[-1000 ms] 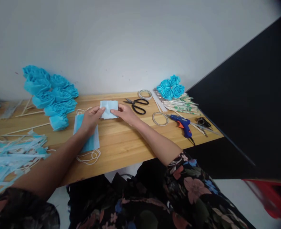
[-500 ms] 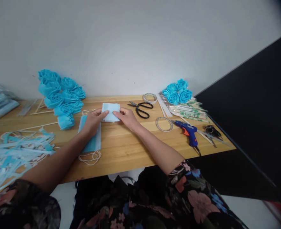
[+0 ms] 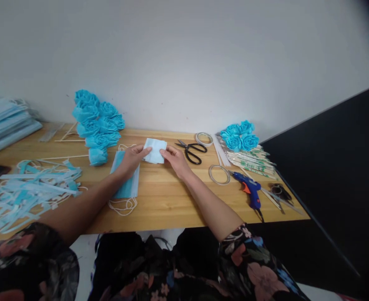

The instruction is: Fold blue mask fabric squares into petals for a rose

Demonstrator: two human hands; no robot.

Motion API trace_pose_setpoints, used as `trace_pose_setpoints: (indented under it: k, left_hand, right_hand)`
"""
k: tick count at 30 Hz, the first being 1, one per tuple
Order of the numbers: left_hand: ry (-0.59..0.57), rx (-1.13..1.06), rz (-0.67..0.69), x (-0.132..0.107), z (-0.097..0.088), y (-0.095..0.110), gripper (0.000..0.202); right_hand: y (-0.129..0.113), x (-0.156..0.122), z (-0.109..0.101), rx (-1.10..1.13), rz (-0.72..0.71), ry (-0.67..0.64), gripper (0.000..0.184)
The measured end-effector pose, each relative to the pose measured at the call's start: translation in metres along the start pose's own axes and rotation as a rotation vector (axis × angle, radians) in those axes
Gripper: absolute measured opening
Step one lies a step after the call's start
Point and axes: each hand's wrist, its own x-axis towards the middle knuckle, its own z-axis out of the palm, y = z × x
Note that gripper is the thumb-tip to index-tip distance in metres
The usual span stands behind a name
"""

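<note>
Between my two hands is a small stack of pale blue squares of face mask fabric [image 3: 155, 151], held just above the table. My left hand [image 3: 133, 159] pinches its left side, thumb on top. The right side is gripped by my right hand [image 3: 177, 160], its thumb also on top and its other fingers behind. Beneath my left wrist lie blue face masks [image 3: 128, 186] with white ear loops. Black-handled scissors [image 3: 192, 149] lie with blades apart, just to the right of my right hand.
Blue fabric roses [image 3: 101, 125] lie at the back left, more roses [image 3: 240, 136] on wrapped sticks [image 3: 253, 161] at the back right. A blue glue gun [image 3: 250, 190], a wire coil [image 3: 219, 174] and a tape roll [image 3: 204, 139] are rightward. Cut strips [image 3: 36, 190] and stacked masks [image 3: 5, 121] lie leftward.
The camera view has turned slightly, so the table things sit shifted to the right. The fabric stack looks a little tilted now; both hands keep their hold on it.
</note>
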Motion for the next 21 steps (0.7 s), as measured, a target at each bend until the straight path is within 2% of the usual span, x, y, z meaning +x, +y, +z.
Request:
trace_pose_setpoints:
  k: [6,15,21]
  left_hand:
    - [-0.025,-0.014,0.037,0.0002,0.0024,-0.003,0.052]
    - [-0.014,-0.011,0.102,0.0019,0.0039,-0.002,0.048]
    - [-0.07,-0.126,0.099,0.0052,0.0056,-0.0061,0.048]
  right_hand:
    - [-0.0037,0.0013,-0.0012,0.001,0.029,-0.03,0.041]
    - [-0.0046,0.0028,-0.003,-0.146,-0.096,0.063,0.03]
    - [-0.0071,0.0027,-0.0057,-0.157,-0.039,0.054,0.034]
